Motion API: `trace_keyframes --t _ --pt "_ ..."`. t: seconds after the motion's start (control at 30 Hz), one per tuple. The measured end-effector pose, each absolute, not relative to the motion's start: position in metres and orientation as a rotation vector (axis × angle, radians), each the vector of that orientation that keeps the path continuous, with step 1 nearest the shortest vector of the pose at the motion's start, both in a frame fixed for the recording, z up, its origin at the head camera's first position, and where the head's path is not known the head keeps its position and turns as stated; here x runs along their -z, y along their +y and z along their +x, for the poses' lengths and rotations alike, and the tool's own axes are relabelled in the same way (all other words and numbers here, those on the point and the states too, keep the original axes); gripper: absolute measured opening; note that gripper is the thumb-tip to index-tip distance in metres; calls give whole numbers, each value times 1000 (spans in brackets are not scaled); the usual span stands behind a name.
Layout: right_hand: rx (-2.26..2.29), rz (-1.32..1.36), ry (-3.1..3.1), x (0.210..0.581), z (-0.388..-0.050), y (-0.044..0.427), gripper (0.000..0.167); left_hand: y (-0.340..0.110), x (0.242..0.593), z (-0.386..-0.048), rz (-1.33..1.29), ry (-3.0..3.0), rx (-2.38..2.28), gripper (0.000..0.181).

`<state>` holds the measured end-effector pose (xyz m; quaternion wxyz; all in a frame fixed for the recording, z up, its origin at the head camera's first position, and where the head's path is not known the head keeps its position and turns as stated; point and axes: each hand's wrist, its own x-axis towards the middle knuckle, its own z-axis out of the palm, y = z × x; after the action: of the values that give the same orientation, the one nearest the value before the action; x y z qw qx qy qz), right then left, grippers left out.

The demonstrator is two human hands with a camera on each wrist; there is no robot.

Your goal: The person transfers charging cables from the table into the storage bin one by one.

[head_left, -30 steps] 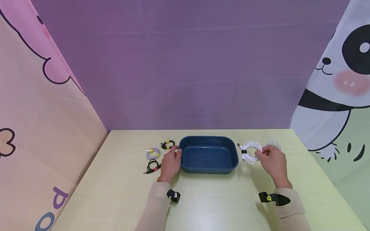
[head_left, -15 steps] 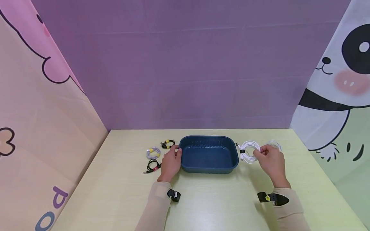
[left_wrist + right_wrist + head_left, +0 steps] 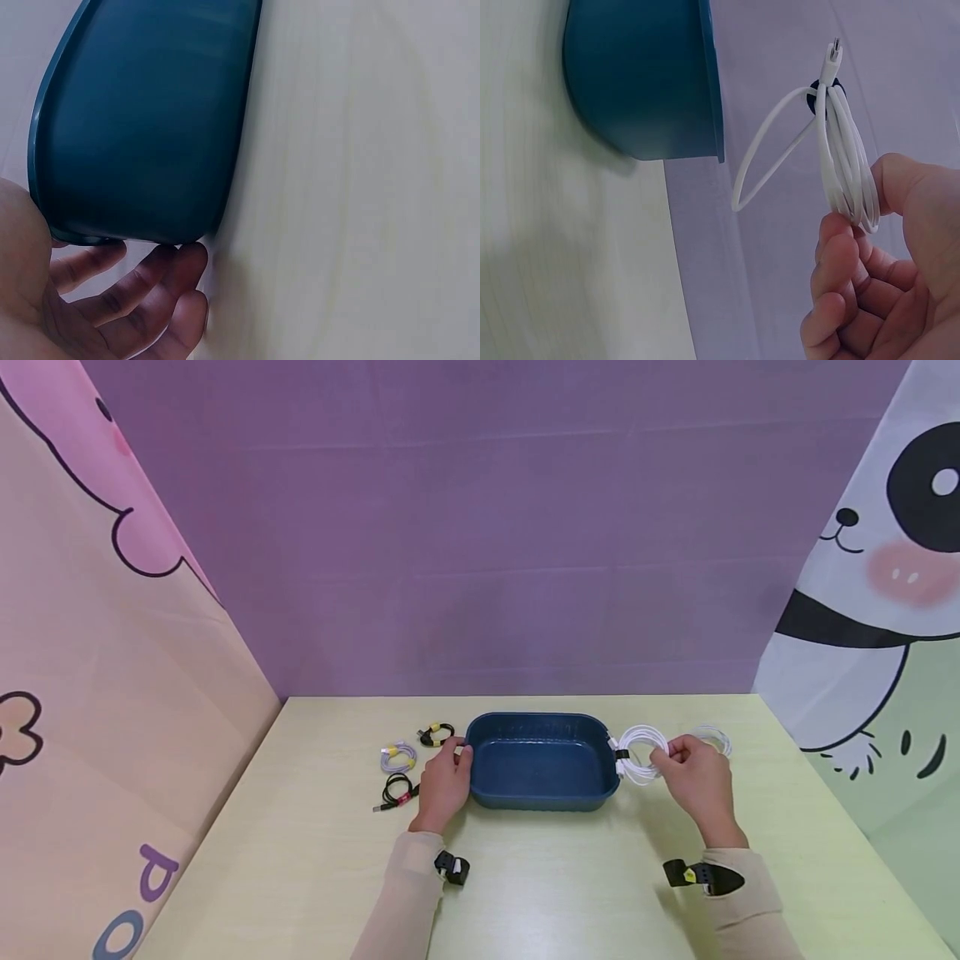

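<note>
A blue plastic basin [image 3: 543,768] sits on the table, its inside bare. At its left end my left hand [image 3: 443,783] grips the rim, the fingers [image 3: 154,300] against the outer wall in the left wrist view. My right hand [image 3: 699,785] pinches a coiled white cable [image 3: 642,755] between thumb and fingertips. In the right wrist view that white cable [image 3: 844,161] hangs above the table, bound by a dark tie [image 3: 815,101], with one loop hanging loose. In the head view its plug end overlaps the basin's right rim.
Left of the basin lie a black cable with yellow ties [image 3: 436,735], a pale lilac cable [image 3: 398,757] and a black cable with a red tie [image 3: 395,792]. Another white coil [image 3: 712,739] lies behind my right hand. A purple cloth [image 3: 517,527] stands along the back edge.
My right hand has moved left with the white cable, bringing its plug end to the basin's right rim. The left hand and the basin have stayed in place.
</note>
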<state>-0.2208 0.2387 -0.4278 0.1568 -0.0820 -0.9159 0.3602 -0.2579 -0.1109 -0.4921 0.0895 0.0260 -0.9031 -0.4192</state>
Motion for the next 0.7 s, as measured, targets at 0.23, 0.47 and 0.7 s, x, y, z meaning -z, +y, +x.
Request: trace_keyframes --t 0.23,0.47,0.7 --pt "-1025 -208 -2609 427 -222 235 18 -111 492 -258 67 -2682 1244 34" --pt "-1043 -190 -2619 427 -222 231 18 -112 494 -259 72 -2674 1249 33" --pt "-1047 -180 -2622 427 -222 226 19 -111 495 -260 74 -2676 1249 33"
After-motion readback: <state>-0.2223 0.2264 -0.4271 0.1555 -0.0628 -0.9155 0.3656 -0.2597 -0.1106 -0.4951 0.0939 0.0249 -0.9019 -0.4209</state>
